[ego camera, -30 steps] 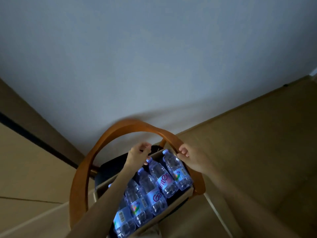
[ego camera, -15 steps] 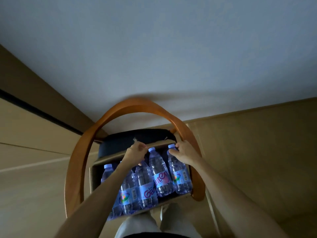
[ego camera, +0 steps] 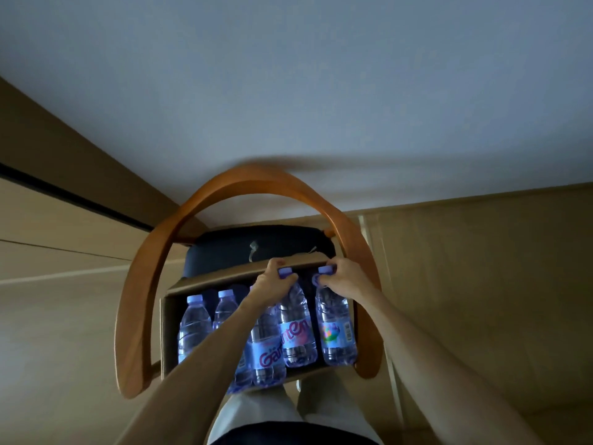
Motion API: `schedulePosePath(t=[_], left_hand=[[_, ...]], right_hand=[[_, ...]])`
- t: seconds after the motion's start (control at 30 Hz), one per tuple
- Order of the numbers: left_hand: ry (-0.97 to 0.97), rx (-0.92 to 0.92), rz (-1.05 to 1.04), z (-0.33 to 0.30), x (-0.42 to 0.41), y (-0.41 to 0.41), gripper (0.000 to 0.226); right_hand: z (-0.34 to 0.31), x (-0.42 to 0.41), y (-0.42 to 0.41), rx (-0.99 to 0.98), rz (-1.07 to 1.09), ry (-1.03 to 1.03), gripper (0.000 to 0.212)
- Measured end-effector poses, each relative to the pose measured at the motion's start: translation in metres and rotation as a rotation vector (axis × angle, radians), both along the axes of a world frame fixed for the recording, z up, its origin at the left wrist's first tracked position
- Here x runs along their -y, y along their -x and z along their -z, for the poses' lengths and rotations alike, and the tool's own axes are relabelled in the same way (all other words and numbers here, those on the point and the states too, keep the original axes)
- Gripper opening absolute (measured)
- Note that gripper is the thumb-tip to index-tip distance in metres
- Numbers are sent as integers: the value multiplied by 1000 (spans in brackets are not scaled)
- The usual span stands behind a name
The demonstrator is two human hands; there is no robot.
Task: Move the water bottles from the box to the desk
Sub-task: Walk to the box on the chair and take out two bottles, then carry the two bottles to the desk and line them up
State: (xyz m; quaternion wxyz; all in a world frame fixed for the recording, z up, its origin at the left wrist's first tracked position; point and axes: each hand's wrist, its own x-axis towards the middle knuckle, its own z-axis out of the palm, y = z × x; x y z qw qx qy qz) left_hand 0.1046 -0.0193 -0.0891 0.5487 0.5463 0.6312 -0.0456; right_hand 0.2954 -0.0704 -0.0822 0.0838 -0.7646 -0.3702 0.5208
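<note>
An open cardboard box point(ego camera: 169, 332) stands on a dark chair seat point(ego camera: 224, 252) and holds several clear water bottles with purple caps and labels. My left hand point(ego camera: 272, 282) grips the neck of one bottle point(ego camera: 293, 329) near the box's far wall. My right hand point(ego camera: 345, 279) grips the neck of the rightmost bottle point(ego camera: 335, 332). Two more bottles point(ego camera: 194, 322) stand at the left of the box, and my left forearm hides parts of others. The desk is not in view.
The chair's curved wooden backrest point(ego camera: 150, 277) arcs around the box on both sides. A pale wall fills the upper view, with wood-toned floor left and right. My light trousers point(ego camera: 256, 409) show below the box.
The view has swung to face the box squarely. Both hands moved from the box's far edge down onto bottle necks and closed round them.
</note>
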Motion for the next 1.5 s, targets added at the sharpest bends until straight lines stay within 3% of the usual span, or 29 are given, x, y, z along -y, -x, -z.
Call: schedulePosePath(t=[0.2,0.37,0.5,0.67,0.83,1.0,1.17,1.5], left_hand=[[-44,-21,85,2,-2,-6,48],[-118,-111,281,-5,-2,-1,50],[-169,-102,366,-10,1,7,19],[-264,-246,514,-20,14,15,43],[-342,-308,540,-42,22,22,30],[-402,-331,410,-63,57,34,21],[-526,-383,280,-80,94,52,29],[-807,-372,-198,-164,111,142,19]], right_hand=[[-3,2,1,-5,38,3,28],[-10,2,-4,38,-91,7,23],[-19,2,-8,125,-229,53,40],[-33,9,-6,298,-418,18,60],[-46,16,-8,418,-507,-84,29],[-54,26,-8,429,-504,-150,24],[-61,33,-7,398,-481,-224,27],[-138,-25,59,413,-629,-515,24]])
